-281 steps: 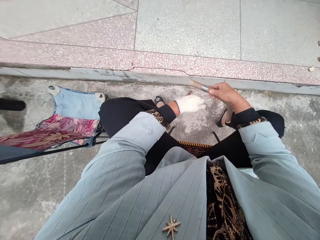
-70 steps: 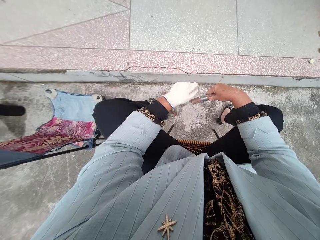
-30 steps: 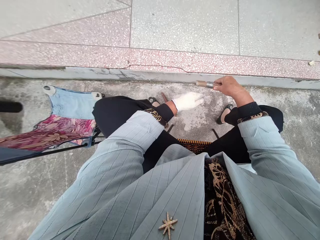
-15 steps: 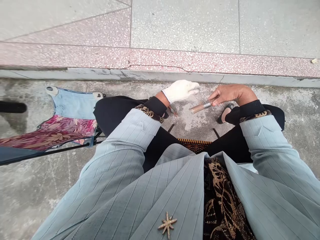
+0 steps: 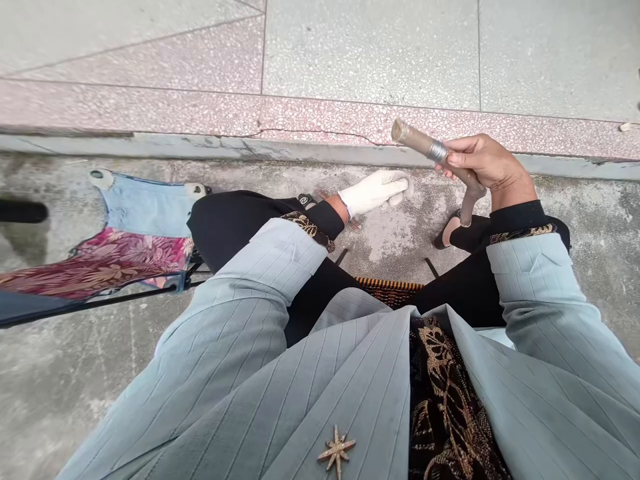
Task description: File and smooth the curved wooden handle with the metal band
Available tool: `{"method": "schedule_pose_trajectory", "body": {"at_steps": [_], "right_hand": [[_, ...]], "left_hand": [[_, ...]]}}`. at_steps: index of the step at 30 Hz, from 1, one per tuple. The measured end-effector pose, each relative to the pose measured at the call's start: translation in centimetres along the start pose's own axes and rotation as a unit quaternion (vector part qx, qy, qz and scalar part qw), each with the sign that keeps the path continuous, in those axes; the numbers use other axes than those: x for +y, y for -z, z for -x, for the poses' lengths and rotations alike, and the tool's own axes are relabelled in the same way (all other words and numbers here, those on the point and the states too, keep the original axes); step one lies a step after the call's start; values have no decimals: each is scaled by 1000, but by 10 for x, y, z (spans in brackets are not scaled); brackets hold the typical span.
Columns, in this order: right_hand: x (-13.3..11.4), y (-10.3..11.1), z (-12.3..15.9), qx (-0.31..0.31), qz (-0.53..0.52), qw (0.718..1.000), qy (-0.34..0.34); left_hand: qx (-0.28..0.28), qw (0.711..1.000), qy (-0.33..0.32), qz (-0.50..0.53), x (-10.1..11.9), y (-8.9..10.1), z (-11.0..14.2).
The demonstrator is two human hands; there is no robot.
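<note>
My right hand (image 5: 483, 163) is bare and wrapped round a brown wooden handle with a metal band (image 5: 436, 152), held raised and slanting up to the left above the concrete ground (image 5: 390, 233). What sits at the handle's lower end is hidden behind my hand and knee. My left hand (image 5: 376, 191) wears a white glove and rests low on the ground between my feet, its fingers curled downward over a spot I cannot make out. A thin reddish stick (image 5: 325, 195) lies on the ground just left of the gloved hand.
I sit on a low woven stool (image 5: 390, 291) in a grey pinstriped jacket. A folding fabric stool (image 5: 125, 240) of blue and red floral cloth stands to my left. A raised terrazzo step (image 5: 200, 117) runs across ahead. My sandalled foot (image 5: 447, 233) is under the handle.
My right hand has lifted the handle from low near the ground up and away, tilting its end upward. My gloved left hand has dropped slightly onto the ground.
</note>
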State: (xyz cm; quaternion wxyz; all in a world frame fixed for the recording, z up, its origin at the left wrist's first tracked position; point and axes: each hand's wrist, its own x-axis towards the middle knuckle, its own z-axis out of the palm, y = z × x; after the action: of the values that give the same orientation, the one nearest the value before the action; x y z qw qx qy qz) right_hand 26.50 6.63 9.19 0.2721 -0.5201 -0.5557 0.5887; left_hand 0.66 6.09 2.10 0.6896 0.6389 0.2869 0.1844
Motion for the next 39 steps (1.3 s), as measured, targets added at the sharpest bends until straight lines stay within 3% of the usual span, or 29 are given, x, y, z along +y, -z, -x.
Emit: {"method": "schedule_pose_trajectory", "body": {"at_steps": [4, 8, 11, 14, 17, 21, 26, 29, 32, 35, 39], "right_hand": [[1, -4, -6, 76, 1, 997, -12], [5, -6, -11, 92, 23, 995, -28], [11, -7, -15, 99, 109, 989, -24], [17, -9, -21, 103, 265, 958, -44], [20, -15, -27, 82, 381, 919, -55], [25, -24, -31, 45, 463, 884, -49], [30, -27, -29, -70, 532, 843, -50], [28, -24, -26, -147, 500, 852, -55], [22, -21, -23, -219, 433, 872, -62], [16, -20, -19, -260, 363, 893, -59], [7, -15, -10, -257, 278, 925, -41]], "left_hand": [[-27, 1000, -3, -9, -1, -2, 1], [-29, 999, -16, -31, 0, -4, 1], [-11, 998, -3, -59, 1, -6, 0], [4, 996, 7, -92, 3, -7, 0], [14, 993, 11, -113, 6, -10, 0], [23, 990, 26, -140, 7, -12, -1], [75, 950, 2, -303, 4, 0, -5], [72, 922, -16, -380, 3, 11, -6], [49, 915, -19, -400, 4, 18, -7], [33, 920, -22, -391, 4, 24, -7], [18, 942, -29, -334, -2, 28, -7]]}}
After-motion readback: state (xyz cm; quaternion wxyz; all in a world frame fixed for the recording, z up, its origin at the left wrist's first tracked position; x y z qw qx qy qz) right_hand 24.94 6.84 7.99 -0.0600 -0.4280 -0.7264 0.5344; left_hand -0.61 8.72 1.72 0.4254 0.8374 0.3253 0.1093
